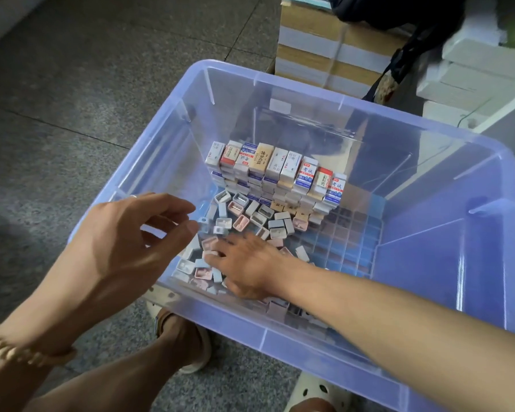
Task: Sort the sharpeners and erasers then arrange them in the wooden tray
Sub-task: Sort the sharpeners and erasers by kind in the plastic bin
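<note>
bin (446, 263): see-through pale blue-violet, grid-patterned base | erasers (275, 169): white, red, blue and tan printed sleeves | sharpeners (241, 223): pink, pale blue, grey-white | floor (72, 84): speckled dark grey | bracelet (9, 349): gold | sandals (312, 391): cream, holed

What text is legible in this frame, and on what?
"考试": blue-and-white eraser sleeve in the top row of the eraser stack.
"考试": the row's rightmost eraser.
"2B": red-and-white eraser near the left end.
Tan eraser: vertical characters, too blurred to read.
Other sleeves: print too small.
Sharpeners, blue bin: no text visible.
</note>
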Demonstrator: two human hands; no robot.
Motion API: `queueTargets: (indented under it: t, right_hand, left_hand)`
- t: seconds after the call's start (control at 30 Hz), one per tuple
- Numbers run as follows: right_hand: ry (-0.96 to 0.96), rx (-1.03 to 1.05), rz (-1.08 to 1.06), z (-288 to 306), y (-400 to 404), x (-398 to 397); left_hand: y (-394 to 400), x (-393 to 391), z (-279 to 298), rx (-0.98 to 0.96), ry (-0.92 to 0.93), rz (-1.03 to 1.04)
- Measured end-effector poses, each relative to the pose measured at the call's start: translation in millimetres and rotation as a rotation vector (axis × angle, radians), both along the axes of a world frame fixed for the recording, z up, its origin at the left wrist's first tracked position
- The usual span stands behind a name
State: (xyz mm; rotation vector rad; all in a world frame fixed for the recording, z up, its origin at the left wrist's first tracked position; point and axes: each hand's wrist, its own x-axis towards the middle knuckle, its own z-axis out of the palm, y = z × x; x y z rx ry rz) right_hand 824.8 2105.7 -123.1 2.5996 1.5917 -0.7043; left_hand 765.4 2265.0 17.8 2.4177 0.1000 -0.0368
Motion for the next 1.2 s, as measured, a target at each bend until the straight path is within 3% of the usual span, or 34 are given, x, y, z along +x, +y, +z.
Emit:
queueTargets:
  t: [0.13,0.27,0.33,0.5,0.6,0.67,0.73,0.9,1.07,1.2]
  right_hand:
    - [0.155,0.050,-0.034,12,-34,1]
    - [0.090,0.189,-0.204,14,-22,29]
    - [0.030,0.131,-0.245,0,-2,44]
    - [0.005,0.037,-0.152,-26,20,34]
    - [0.130,0.092,-0.073,-17,5,12]
    - [0.084,0.205,-0.038,-11,-8,12]
    - [0.055,0.225,-0.148,-7,-11,24]
    - [0.038,-0.015,-0.310,-17,7,45]
    - [0.120,0.133,-0.247,-9,-12,18]
    - [-0.037,0.064,-0.470,4,-50,15]
  left_hand:
    - [-1,2,6,-0.113,0.028,0.011]
    - [-2,4,5,-0.115,0.032,0.026]
    - [-1,3,3,-0.096,0.024,0.040]
    - [-3,3,2,-0.095,0.040,0.040]
    - [-4,5,5,-0.124,0.048,0.039]
    - [-4,7,5,-0.132,0.054,0.035]
    - [-3,7,5,-0.118,0.059,0.023]
    - [0,3,2,-0.075,0.050,0.027]
    - [-3,5,2,-0.072,0.027,0.016]
    - [-8,8,2,-0.061,0.026,-0.045]
